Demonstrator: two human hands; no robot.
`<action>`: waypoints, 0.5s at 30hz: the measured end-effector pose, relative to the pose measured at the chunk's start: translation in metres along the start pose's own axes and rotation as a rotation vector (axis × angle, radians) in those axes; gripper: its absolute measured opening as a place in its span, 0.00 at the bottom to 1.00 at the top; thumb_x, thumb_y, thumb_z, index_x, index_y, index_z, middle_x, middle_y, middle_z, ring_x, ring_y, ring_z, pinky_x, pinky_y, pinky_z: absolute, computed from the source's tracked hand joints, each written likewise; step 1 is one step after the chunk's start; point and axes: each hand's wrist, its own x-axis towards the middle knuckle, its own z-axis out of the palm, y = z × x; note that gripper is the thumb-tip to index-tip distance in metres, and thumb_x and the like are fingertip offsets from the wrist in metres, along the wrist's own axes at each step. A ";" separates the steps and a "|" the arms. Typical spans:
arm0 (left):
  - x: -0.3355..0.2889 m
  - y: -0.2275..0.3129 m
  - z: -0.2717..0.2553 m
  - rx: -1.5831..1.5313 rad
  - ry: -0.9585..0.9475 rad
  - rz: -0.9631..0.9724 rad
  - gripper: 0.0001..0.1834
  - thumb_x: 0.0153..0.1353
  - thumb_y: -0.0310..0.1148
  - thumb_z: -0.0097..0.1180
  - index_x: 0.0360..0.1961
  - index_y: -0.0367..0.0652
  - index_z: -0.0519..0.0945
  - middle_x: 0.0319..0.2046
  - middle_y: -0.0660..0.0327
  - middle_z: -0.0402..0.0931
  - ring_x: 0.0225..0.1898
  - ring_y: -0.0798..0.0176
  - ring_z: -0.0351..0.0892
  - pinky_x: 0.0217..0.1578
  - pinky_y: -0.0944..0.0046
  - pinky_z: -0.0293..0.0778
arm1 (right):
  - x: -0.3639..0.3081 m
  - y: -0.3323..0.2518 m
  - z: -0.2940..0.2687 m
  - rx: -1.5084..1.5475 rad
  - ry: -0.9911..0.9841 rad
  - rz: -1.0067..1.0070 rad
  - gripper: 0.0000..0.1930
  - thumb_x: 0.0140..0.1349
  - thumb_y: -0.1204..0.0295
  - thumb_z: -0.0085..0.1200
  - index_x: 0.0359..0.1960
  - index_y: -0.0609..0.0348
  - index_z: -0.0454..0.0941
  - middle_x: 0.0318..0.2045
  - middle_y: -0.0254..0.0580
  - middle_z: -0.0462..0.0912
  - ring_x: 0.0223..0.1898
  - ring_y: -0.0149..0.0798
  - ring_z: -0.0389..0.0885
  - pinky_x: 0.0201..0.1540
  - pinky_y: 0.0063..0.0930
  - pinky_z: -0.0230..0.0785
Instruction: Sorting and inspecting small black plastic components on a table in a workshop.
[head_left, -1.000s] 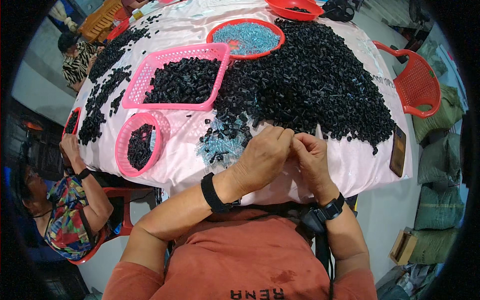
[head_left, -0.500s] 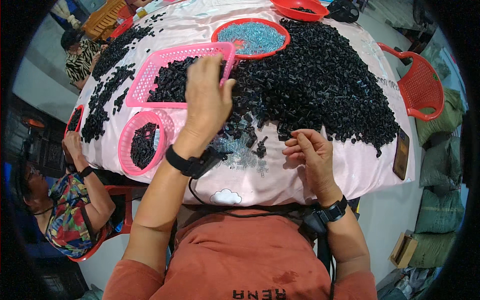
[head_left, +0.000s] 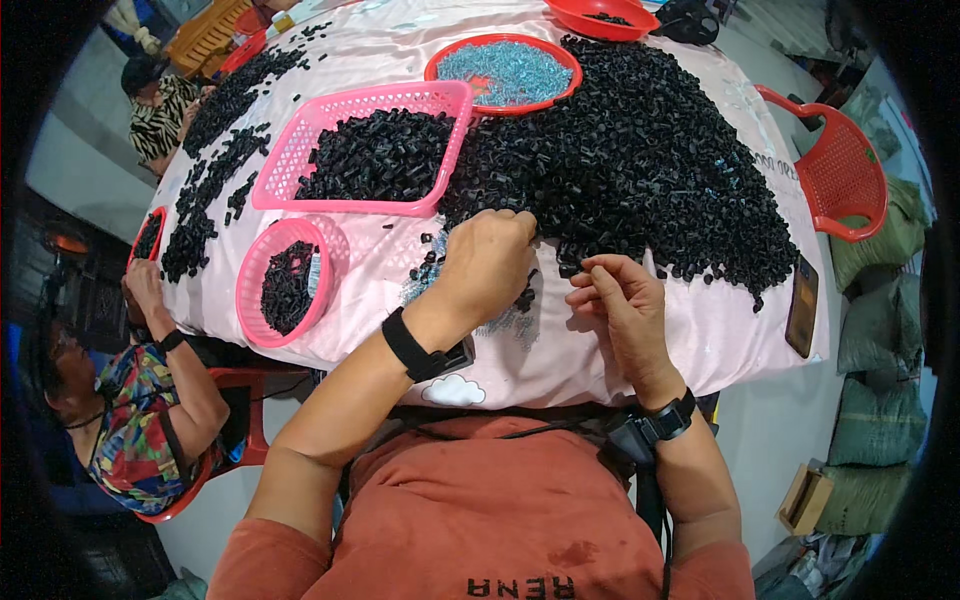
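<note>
My left hand [head_left: 487, 262] is over the near edge of a big heap of small black plastic parts [head_left: 650, 150], its fingers curled together; whatever they hold is hidden. To its right, my right hand [head_left: 625, 310] is closed, thumb against forefinger, just off the heap's front edge. Anything in that pinch is too small to name. Under and beside my left hand lie small shiny spring-like pieces [head_left: 515, 328] on the cloth. Beyond it to the left, a pink rectangular basket [head_left: 455, 150] holds more black parts. A round pink basket [head_left: 252, 305] with black pieces stands nearer on the left.
A red bowl [head_left: 578, 80] of shiny bluish pieces stands behind the heap, and another red bowl [head_left: 600, 30] farther back. A phone [head_left: 802, 315] lies at the right table edge by a red chair [head_left: 850, 170]. Two other people sit along the left side, near scattered black parts [head_left: 195, 235].
My left hand has come back from above the pink rectangular basket, moving right and nearer to the heap's front edge, its fingers now curled. My right hand has barely moved.
</note>
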 end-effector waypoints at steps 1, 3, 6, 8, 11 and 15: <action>0.002 0.000 0.001 0.014 -0.008 -0.001 0.07 0.50 0.27 0.60 0.30 0.38 0.79 0.29 0.48 0.79 0.35 0.42 0.80 0.37 0.46 0.75 | -0.001 -0.001 0.000 -0.017 -0.003 -0.006 0.10 0.72 0.71 0.50 0.47 0.64 0.77 0.37 0.42 0.82 0.33 0.29 0.84 0.30 0.21 0.81; 0.003 0.002 0.003 0.028 -0.016 -0.001 0.06 0.50 0.27 0.60 0.30 0.37 0.78 0.29 0.48 0.79 0.35 0.42 0.80 0.37 0.46 0.75 | -0.001 -0.002 0.001 -0.032 -0.006 -0.012 0.10 0.72 0.71 0.50 0.47 0.64 0.77 0.37 0.42 0.82 0.33 0.29 0.84 0.30 0.21 0.81; 0.003 0.003 0.006 0.042 0.008 0.015 0.06 0.50 0.25 0.59 0.29 0.37 0.76 0.28 0.48 0.78 0.35 0.41 0.80 0.36 0.44 0.74 | 0.000 -0.001 0.000 -0.057 -0.003 -0.024 0.09 0.72 0.71 0.50 0.48 0.63 0.77 0.37 0.41 0.82 0.33 0.29 0.84 0.30 0.21 0.81; 0.002 0.001 0.006 -0.073 0.001 0.035 0.06 0.51 0.22 0.57 0.32 0.36 0.76 0.28 0.48 0.78 0.33 0.45 0.80 0.35 0.50 0.75 | 0.000 0.000 0.000 -0.041 -0.007 -0.003 0.09 0.72 0.72 0.51 0.48 0.63 0.77 0.37 0.40 0.83 0.33 0.29 0.84 0.30 0.21 0.81; 0.001 0.010 -0.004 -0.431 -0.130 -0.031 0.08 0.53 0.20 0.58 0.36 0.34 0.77 0.28 0.51 0.78 0.32 0.54 0.81 0.34 0.58 0.75 | -0.001 -0.001 0.001 0.002 -0.015 0.014 0.09 0.70 0.73 0.53 0.48 0.63 0.78 0.37 0.39 0.83 0.34 0.28 0.84 0.33 0.20 0.80; -0.001 0.024 -0.011 -0.608 -0.202 -0.076 0.09 0.55 0.19 0.58 0.38 0.34 0.77 0.29 0.54 0.78 0.31 0.62 0.80 0.34 0.64 0.75 | 0.000 0.000 0.000 -0.086 -0.013 -0.043 0.09 0.68 0.75 0.55 0.48 0.63 0.79 0.37 0.38 0.84 0.35 0.27 0.83 0.36 0.18 0.78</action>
